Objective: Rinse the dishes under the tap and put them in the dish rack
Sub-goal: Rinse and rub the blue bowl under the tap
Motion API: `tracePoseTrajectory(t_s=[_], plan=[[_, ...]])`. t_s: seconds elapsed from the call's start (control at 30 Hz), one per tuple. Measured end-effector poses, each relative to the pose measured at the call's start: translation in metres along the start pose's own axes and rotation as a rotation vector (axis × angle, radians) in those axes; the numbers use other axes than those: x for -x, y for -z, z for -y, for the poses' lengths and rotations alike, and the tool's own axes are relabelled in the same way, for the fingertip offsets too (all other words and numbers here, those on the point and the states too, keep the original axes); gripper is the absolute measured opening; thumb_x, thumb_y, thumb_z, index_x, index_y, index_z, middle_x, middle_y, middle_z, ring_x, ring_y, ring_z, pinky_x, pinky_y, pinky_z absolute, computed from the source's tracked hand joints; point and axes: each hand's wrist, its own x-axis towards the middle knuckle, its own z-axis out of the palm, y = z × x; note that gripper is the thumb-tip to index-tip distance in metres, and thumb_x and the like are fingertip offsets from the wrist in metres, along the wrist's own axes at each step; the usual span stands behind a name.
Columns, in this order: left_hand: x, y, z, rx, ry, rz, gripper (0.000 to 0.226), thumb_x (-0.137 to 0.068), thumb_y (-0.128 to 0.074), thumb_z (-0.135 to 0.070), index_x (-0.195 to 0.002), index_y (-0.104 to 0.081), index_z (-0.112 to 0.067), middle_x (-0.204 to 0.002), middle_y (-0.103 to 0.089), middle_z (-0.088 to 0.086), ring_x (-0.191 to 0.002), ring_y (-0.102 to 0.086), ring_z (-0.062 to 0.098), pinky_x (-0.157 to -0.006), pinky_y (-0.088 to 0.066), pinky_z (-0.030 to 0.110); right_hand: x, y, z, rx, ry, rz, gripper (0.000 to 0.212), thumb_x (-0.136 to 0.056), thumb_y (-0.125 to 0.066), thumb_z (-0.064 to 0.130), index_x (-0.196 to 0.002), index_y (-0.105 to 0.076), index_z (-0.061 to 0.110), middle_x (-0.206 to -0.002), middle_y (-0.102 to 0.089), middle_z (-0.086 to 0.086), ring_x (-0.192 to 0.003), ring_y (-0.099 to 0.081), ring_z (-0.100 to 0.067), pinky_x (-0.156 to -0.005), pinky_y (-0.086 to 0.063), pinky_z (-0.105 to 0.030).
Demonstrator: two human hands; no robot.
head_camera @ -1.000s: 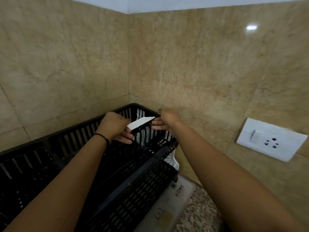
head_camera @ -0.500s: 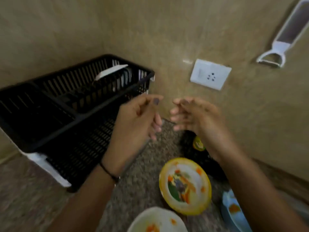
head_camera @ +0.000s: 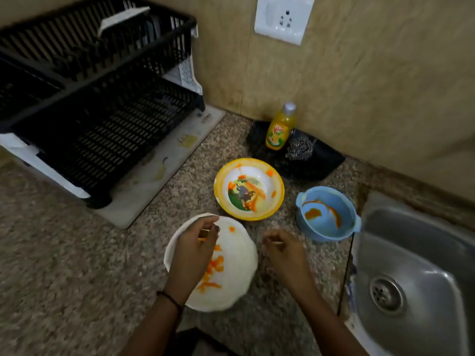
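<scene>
Nearest the camera, two bare forearms reach over a speckled stone counter [head_camera: 64, 265]. The left hand [head_camera: 191, 249] hovers over a white plate [head_camera: 236, 263] smeared with orange sauce, its fingers curled loosely downward; whether they touch the plate is unclear through the blur. The right hand [head_camera: 282, 250] sits just right of the plate, fingers bent and empty, low over the counter. To the right lies a steel sink [head_camera: 416, 268] with its drain showing. Beyond the plate stand a yellow-rimmed bowl [head_camera: 248, 188] with a picture inside and a light blue bowl [head_camera: 326, 213], both stained orange. Further back, a yellow soap bottle [head_camera: 279, 128] and a steel scrubber [head_camera: 299, 149] rest on a dark tray [head_camera: 316, 163]. At far left the black dish rack [head_camera: 102, 98] holds one white plate-like piece [head_camera: 123, 18] upright. A wall socket [head_camera: 284, 18] is mounted on the tiles.
</scene>
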Motion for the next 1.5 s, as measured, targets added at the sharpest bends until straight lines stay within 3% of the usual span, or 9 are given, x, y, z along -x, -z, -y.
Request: tracePoseTrajectory(t_s=[0.17, 0.3, 0.43, 0.5, 0.8, 0.97, 1.1, 1.27, 1.5], plan=[[0.008, -0.043, -0.012, 0.076, -0.015, 0.19, 0.018, -0.097, -0.052, -0.015, -0.11, -0.061, -0.025, -0.095, -0.067, -0.004, -0.083, -0.066, 0.01, -0.07, -0.058, 0.029, -0.01, 0.028, -0.027, -0.181, -0.219, -0.303, 0.035, -0.094, -0.052, 0.037, -0.068, -0.05, 0.014, -0.067, -0.056, -0.025, -0.059, -0.056, -0.032, -0.058, -0.049, -0.047], [0.006, -0.086, -0.03, 0.014, -0.076, 0.305, 0.018, -0.097, -0.053, -0.024, -0.113, -0.062, -0.024, -0.097, -0.061, -0.013, -0.092, -0.058, 0.0, -0.077, -0.048, 0.012, -0.023, 0.055, -0.035, -0.379, -0.34, -0.374, 0.036, -0.091, -0.05, 0.053, -0.097, -0.064, 0.02, -0.08, -0.069, -0.017, -0.067, -0.064, -0.034, -0.057, -0.056, -0.042], [0.007, -0.123, -0.047, 0.066, -0.008, 0.337, 0.025, -0.098, -0.053, -0.022, -0.121, -0.061, -0.016, -0.111, -0.063, -0.001, -0.105, -0.059, 0.014, -0.087, -0.052, 0.029, -0.04, 0.072, -0.047, -0.402, -0.443, -0.279, 0.022, -0.099, -0.043, 0.026, -0.11, -0.057, 0.012, -0.072, -0.064, -0.011, -0.045, -0.058, -0.013, -0.039, -0.048, -0.025], [0.012, -0.141, -0.058, 0.114, 0.031, 0.324, 0.03, -0.098, -0.051, -0.021, -0.127, -0.055, -0.013, -0.12, -0.059, 0.0, -0.109, -0.056, 0.013, -0.083, -0.049, 0.015, -0.04, 0.083, -0.053, -0.438, -0.467, -0.196, 0.024, -0.099, -0.036, 0.017, -0.118, -0.049, 0.011, -0.068, -0.058, -0.01, -0.039, -0.053, -0.013, -0.035, -0.044, -0.023], [0.068, -0.237, -0.119, 0.513, 0.233, 0.375, 0.034, -0.09, -0.064, -0.022, -0.123, -0.057, -0.026, -0.118, -0.067, -0.001, -0.099, -0.068, 0.012, -0.071, -0.059, 0.032, 0.04, 0.22, -0.071, -0.419, -0.26, -0.098, 0.016, -0.092, -0.035, 0.007, -0.095, -0.051, 0.005, -0.055, -0.052, -0.014, -0.035, -0.042, -0.019, -0.035, -0.032, -0.021], [0.106, -0.315, -0.155, 0.596, 0.349, 0.508, 0.012, -0.093, -0.058, -0.022, -0.103, -0.062, -0.028, -0.108, -0.069, 0.009, -0.089, -0.069, 0.03, -0.081, -0.057, 0.05, 0.06, 0.335, -0.089, -0.114, -0.28, -0.113, 0.03, -0.098, -0.042, 0.037, -0.106, -0.052, 0.01, -0.074, -0.059, -0.01, -0.05, -0.051, -0.015, -0.037, -0.037, -0.018], [0.119, -0.359, -0.186, 0.617, 0.381, 0.557, 0.026, -0.094, -0.054, -0.03, -0.116, -0.061, -0.018, -0.114, -0.067, 0.012, -0.091, -0.068, 0.028, -0.073, -0.059, 0.042, 0.04, 0.423, -0.098, 0.053, -0.154, -0.445, 0.051, -0.096, -0.049, 0.037, -0.136, -0.039, 0.007, -0.136, -0.048, -0.015, -0.122, -0.049, -0.031, -0.092, -0.042, -0.032], [0.114, -0.383, -0.221, 0.617, 0.341, 0.574, 0.04, -0.094, -0.048, -0.05, -0.119, -0.061, -0.022, -0.117, -0.069, 0.006, -0.106, -0.066, 0.026, -0.067, -0.059, 0.038, -0.022, 0.481, -0.078, 0.209, 0.039, -0.654, 0.066, -0.095, -0.051, 0.033, -0.149, -0.019, 0.012, -0.151, -0.03, -0.018, -0.138, -0.029, -0.032, -0.108, -0.028, -0.033], [0.097, -0.395, -0.232, 0.606, 0.364, 0.598, 0.052, -0.094, -0.04, -0.058, -0.126, -0.059, -0.021, -0.116, -0.07, 0.004, -0.104, -0.066, 0.023, -0.072, -0.058, 0.038, -0.066, 0.5, -0.067, 0.487, -0.029, -0.712, 0.038, -0.1, -0.036, 0.033, -0.126, -0.042, 0.006, -0.108, -0.062, -0.024, -0.098, -0.059, -0.04, -0.068, -0.037, -0.036]])
